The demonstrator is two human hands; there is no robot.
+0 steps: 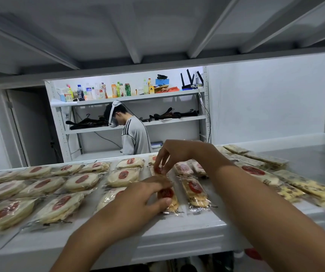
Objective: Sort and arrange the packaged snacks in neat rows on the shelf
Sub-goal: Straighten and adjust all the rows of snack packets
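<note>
The left hand [136, 205] has its grip closed over a long packet [167, 195] of golden crackers, fingers curled across the top and the thumb tucked against the near side, so the packet lies under and just beyond the fingertips, flat on the white shelf [177, 228]. The right hand [175, 152] reaches in from the right, its grip pinching a second packet [158, 170] that lies end to end with the first, just behind it; thumb and fingertips press down on its far end. Each packet bears a round red label with dark writing too blurred to read. Just to the right lie neighbouring packets [196, 190] of the same kind in a column, close to the held ones. To the left, round cracker packets [81, 180] with the same red label fill the shelf in rough rows. To the far right, flat speckled packets [310, 188] are stacked loosely, well apart from the hands. Beyond the shelf a person [135, 138] in a grey top wears a headset, standing before a rack with drink bottles [118, 89], whose labels cannot be read.
</note>
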